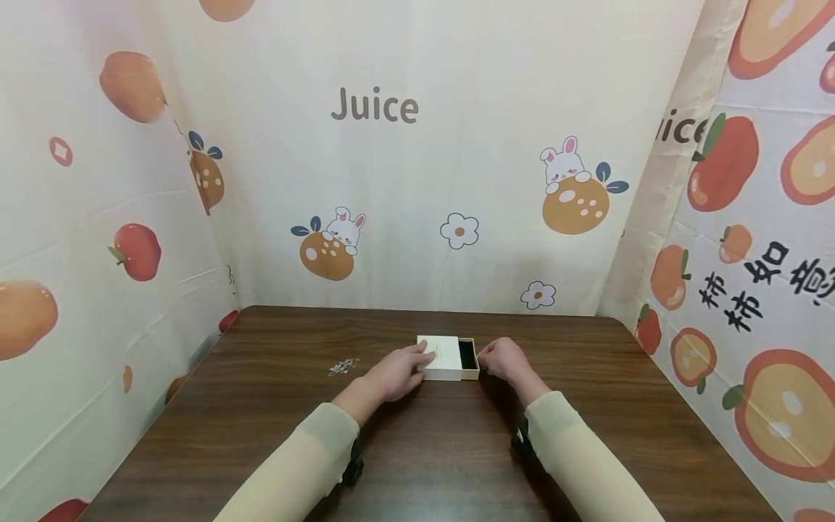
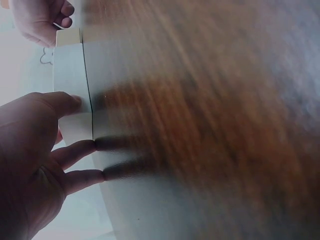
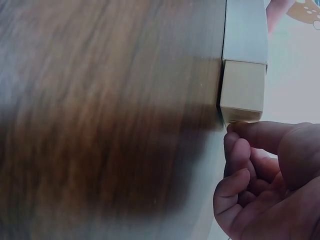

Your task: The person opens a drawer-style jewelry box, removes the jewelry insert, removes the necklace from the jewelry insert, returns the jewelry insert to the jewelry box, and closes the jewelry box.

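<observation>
A white slide-out gift box (image 1: 438, 358) lies on the brown wooden table, its drawer (image 1: 469, 355) part-way out on the right, showing a black inside. My left hand (image 1: 396, 371) grips the outer sleeve, its thumb (image 2: 67, 103) against the near side and fingers over the top and left end. At the drawer's outer end, my right hand (image 1: 506, 359) has thumb and forefinger pinched together, other fingers curled. Whether they hold a small pull tab or the drawer's edge is hidden. In the right wrist view the drawer's cream side (image 3: 242, 85) shows beyond the sleeve.
A small tangle of silvery chain-like jewellery (image 1: 343, 367) lies on the table (image 1: 417, 464) to the left of my left hand. Fruit-printed curtains (image 1: 457, 145) hang behind the table and on both sides.
</observation>
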### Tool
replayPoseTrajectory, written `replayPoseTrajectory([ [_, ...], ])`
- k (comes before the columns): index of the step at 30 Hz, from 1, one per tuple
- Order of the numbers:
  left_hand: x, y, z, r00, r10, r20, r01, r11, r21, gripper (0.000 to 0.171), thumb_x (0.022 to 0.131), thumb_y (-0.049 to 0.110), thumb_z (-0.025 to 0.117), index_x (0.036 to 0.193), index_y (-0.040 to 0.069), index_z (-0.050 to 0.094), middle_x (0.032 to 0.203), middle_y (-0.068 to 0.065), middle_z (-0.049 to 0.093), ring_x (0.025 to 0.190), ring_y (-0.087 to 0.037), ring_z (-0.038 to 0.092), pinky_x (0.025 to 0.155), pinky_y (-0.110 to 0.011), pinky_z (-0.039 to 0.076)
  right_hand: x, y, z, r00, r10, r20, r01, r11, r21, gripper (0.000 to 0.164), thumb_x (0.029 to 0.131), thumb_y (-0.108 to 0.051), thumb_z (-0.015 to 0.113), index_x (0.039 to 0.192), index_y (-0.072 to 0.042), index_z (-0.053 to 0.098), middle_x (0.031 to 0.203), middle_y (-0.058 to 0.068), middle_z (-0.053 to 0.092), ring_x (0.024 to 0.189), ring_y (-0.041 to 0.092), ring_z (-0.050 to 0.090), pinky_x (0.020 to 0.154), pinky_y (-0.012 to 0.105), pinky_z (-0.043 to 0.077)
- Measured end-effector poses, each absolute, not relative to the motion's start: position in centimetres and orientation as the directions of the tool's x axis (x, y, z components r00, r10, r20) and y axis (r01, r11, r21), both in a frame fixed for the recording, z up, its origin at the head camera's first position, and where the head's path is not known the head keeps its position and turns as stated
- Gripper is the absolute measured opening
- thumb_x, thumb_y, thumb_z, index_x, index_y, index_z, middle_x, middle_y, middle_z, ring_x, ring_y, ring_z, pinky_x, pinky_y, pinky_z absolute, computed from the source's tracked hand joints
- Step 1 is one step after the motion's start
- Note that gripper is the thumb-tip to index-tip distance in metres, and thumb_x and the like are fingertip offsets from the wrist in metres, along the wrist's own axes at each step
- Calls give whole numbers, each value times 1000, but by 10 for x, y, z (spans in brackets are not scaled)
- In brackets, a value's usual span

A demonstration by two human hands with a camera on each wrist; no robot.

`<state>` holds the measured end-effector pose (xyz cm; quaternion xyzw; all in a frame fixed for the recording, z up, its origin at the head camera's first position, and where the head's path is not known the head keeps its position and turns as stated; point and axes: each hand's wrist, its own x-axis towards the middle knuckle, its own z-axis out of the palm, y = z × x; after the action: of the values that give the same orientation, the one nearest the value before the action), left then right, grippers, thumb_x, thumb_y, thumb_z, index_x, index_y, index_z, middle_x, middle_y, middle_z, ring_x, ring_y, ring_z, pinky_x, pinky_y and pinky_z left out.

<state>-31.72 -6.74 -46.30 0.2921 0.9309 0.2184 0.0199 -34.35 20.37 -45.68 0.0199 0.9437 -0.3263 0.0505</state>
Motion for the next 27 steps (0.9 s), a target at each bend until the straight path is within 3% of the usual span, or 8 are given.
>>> replayPoseTrajectory([
  [27, -318, -68, -465, -816, 567, 110, 556, 719, 417, 49, 109, 11, 67, 158, 10, 60, 172, -21, 45, 156, -40, 51, 126, -53, 47, -343, 193, -456, -994, 3, -107, 67, 793, -606, 20, 102, -13, 68, 95, -4, 84, 83, 4, 73, 75, 17, 65, 65, 26, 50],
])
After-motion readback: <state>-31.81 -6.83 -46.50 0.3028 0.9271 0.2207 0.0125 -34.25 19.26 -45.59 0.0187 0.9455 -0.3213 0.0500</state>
